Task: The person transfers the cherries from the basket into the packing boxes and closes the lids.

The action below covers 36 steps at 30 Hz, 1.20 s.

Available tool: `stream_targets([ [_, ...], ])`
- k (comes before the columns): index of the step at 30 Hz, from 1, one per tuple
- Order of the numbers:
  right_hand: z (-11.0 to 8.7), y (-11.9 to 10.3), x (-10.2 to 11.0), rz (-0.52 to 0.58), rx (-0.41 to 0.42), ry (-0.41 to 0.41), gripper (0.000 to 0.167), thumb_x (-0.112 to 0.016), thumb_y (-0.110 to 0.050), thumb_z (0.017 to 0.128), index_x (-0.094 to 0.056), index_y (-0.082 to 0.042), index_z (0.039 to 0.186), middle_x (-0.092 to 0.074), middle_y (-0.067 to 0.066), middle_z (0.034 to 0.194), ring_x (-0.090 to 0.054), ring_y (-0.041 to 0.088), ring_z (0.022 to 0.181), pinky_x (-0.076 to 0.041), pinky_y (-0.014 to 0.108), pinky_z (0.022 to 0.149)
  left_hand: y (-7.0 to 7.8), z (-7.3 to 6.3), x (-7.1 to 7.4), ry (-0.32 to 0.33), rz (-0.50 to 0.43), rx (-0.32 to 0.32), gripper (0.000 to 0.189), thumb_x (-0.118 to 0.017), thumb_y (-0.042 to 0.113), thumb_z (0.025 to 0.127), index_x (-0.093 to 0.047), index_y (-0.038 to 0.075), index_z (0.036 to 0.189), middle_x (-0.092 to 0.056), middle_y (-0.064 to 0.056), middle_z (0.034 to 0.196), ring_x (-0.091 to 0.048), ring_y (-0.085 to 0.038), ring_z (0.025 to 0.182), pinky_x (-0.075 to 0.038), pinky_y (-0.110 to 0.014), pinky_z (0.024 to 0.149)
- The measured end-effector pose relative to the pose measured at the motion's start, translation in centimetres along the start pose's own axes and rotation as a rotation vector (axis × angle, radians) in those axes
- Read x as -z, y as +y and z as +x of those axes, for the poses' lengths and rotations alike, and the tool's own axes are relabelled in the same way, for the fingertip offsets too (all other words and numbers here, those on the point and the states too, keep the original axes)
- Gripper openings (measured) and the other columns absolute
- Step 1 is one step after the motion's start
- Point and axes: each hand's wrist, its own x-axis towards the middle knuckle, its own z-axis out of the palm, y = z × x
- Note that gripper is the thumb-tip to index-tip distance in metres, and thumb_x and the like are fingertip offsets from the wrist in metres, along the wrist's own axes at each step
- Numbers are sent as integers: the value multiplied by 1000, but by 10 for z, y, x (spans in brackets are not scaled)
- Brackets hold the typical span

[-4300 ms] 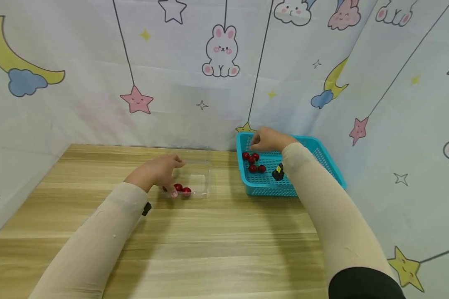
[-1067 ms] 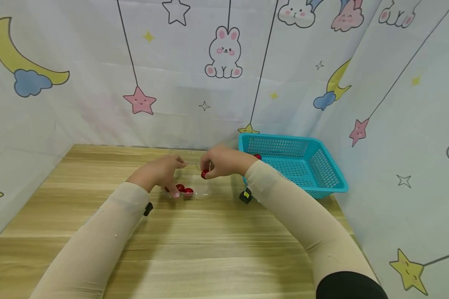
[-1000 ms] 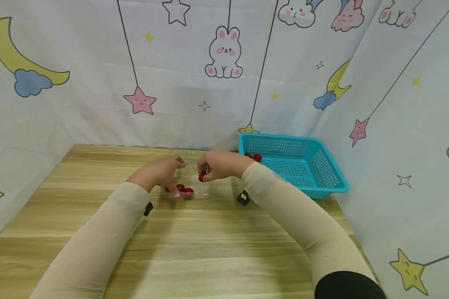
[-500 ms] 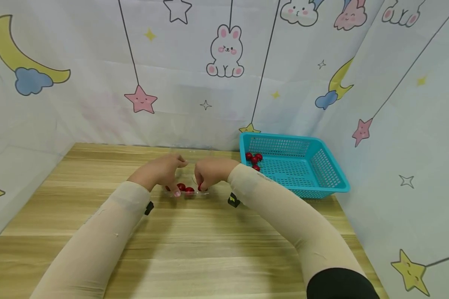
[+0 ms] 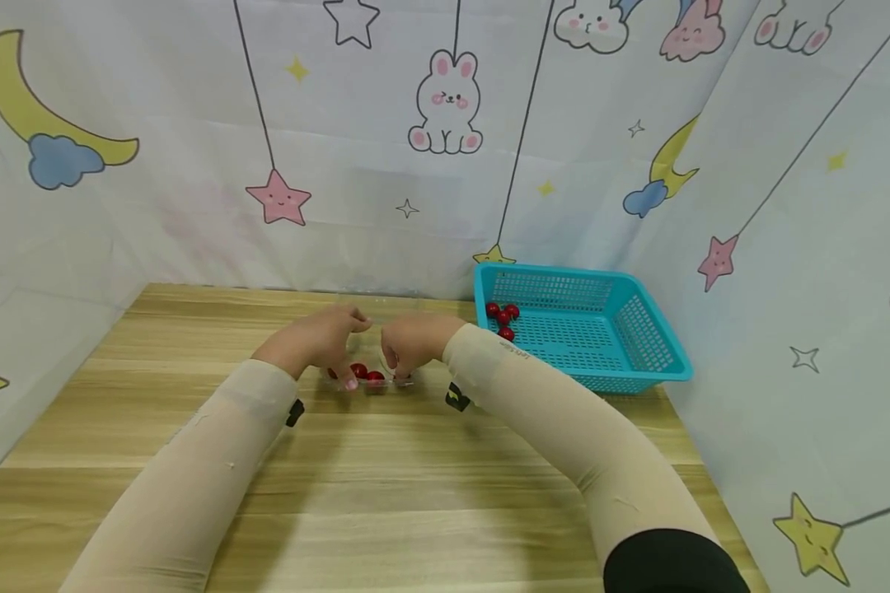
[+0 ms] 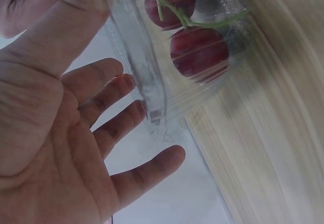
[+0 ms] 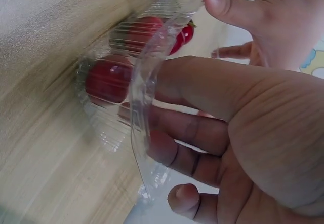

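Note:
A clear plastic box (image 5: 387, 309) stands on the table with several red cherries inside. My left hand (image 5: 313, 342) spans its left end, touching the rim with fingers loosely spread. In the left wrist view, cherries (image 6: 200, 54) with green stems show through the ridged wall beside that hand. My right hand (image 5: 418, 341) reaches down into the box's right end. Through the wall in the right wrist view, a cherry (image 7: 109, 79) sits low in the box beside its fingertips. The thumb stops near the rim, apart from that cherry. Part of the fingertips is hidden behind the rim.
A blue perforated basket (image 5: 638, 329) stands to the right, with several cherries (image 5: 503, 317) at its left end. The right forearm passes in front of the basket. Behind the wooden table (image 5: 371, 494) hangs a patterned white cloth (image 5: 356, 123).
My right hand went from the basket to the box with a cherry, then lowered it into the right end. It has since shifted slightly left, away from that cherry. My left hand stayed put.

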Motion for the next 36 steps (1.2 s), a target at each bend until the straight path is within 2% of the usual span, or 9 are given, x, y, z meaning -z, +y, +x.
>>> stream_targets([
  [4, -15, 0, 8, 69, 27, 31, 28, -76, -22, 110, -84, -11, 134, -81, 4, 138, -78, 22, 124, -64, 40, 109, 0, 0, 0, 9, -8, -3, 114, -106, 31, 80, -46, 6, 174, -38, -18, 182, -36, -51, 168, -46, -67, 129],
  [7, -29, 7, 12, 114, 21, 65, 32, -73, -22, 112, -81, -9, 141, -79, 6, 142, -75, 24, 129, -62, 43, 113, 0, 0, -1, 6, -6, -2, 116, -107, 32, 80, -45, 7, 174, -40, -18, 181, -39, -50, 166, -47, -66, 128],
  [14, -66, 35, 24, 166, -120, 183, 34, -70, -29, 115, -77, -13, 144, -77, 6, 143, -75, 24, 129, -63, 46, 111, 1, 1, -3, -5, 5, 11, 117, -106, 31, 80, -42, 9, 176, -37, -16, 182, -38, -51, 167, -47, -67, 127],
  [21, -101, 81, 33, 231, -251, 289, 29, -68, -27, 116, -80, -12, 137, -76, 10, 141, -74, 28, 129, -63, 49, 111, 4, 1, -3, -3, 10, 13, 116, -105, 29, 82, -42, 9, 177, -35, -17, 184, -39, -52, 166, -47, -67, 128],
  [27, -115, 128, 24, 308, -314, 356, 27, -70, -23, 114, -82, -8, 131, -78, 15, 134, -73, 32, 124, -61, 52, 110, 2, 1, -4, -4, 14, 11, 116, -105, 29, 82, -41, 8, 177, -35, -18, 183, -38, -52, 167, -46, -67, 129],
  [29, -119, 143, 18, 329, -332, 372, 27, -70, -22, 113, -82, -5, 130, -77, 16, 136, -72, 34, 126, -60, 54, 112, 1, 1, -4, -4, 18, 8, 117, -105, 30, 82, -40, 8, 177, -35, -19, 183, -37, -52, 167, -46, -67, 129],
  [36, -127, 185, -4, 405, -412, 368, 28, -72, -22, 111, -83, -2, 128, -76, 22, 141, -71, 41, 133, -60, 58, 114, 3, 2, -4, -7, 22, 0, 117, -105, 30, 81, -40, 7, 177, -37, -19, 182, -38, -52, 166, -47, -66, 128],
])
